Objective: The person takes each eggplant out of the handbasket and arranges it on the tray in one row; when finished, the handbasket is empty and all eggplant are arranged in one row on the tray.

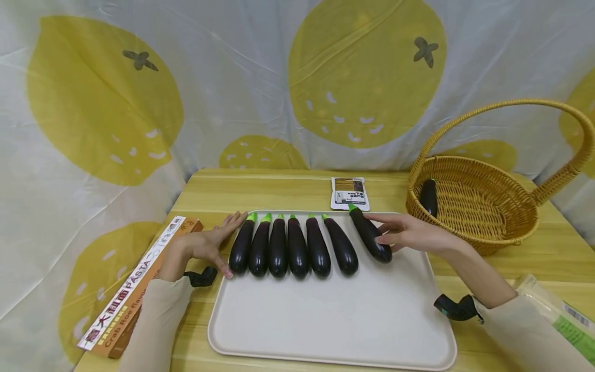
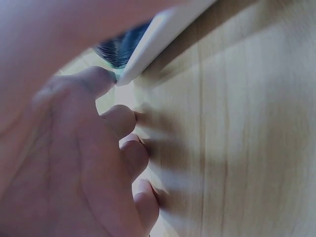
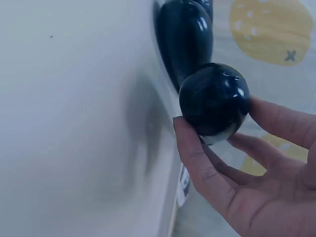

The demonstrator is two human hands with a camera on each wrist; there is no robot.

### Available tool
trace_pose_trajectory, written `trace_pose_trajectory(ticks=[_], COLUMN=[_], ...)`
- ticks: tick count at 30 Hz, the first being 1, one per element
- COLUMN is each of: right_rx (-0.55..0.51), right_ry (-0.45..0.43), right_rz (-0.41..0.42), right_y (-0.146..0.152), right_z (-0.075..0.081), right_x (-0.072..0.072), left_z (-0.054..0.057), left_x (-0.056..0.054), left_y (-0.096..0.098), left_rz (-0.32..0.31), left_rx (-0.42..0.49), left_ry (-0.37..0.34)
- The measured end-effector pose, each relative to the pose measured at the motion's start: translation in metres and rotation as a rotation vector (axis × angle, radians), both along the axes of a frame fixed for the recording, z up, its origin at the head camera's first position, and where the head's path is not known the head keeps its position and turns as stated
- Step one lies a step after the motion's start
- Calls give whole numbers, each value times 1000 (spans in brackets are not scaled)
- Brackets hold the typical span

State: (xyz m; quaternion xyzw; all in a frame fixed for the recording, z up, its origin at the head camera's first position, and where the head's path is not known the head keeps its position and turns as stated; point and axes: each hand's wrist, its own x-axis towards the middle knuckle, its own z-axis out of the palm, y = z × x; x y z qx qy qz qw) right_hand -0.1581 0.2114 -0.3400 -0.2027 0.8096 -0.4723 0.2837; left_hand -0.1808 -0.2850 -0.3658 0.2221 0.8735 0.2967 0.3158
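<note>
My right hand holds an eggplant between thumb and fingers over the right part of a white tray, its green stem end pointing away past the far rim. In the right wrist view, the round end of this eggplant is lifted off the tray, with a shadow beneath. Several more eggplants lie side by side in a row on the tray, stems toward the back. My left hand rests with spread fingers at the tray's left edge, thumb near the leftmost eggplant and fingertips on the table beside the rim.
A wicker basket with a tall handle stands at the back right, one eggplant inside. Behind the tray lies a small white packet. A long pasta box is at the left, and a green-and-white package at the right.
</note>
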Motion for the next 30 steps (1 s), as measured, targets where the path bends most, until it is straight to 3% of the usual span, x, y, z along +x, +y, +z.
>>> trace_pose_trajectory(ticks=[7,17,30], right_rx=[3,-22,-22], right_ry=[46,-52,-68], right_rz=[-1,21,-12], right_y=[-11,-21,-21], right_z=[-13,-17,-22], right_x=[0,8,2], left_z=[2,0,2], left_x=[0,2,1], left_y=[3,1,1], left_rz=[2,6,11], left_rx=[-3,12,-7], left_ry=[-4,-16,-9])
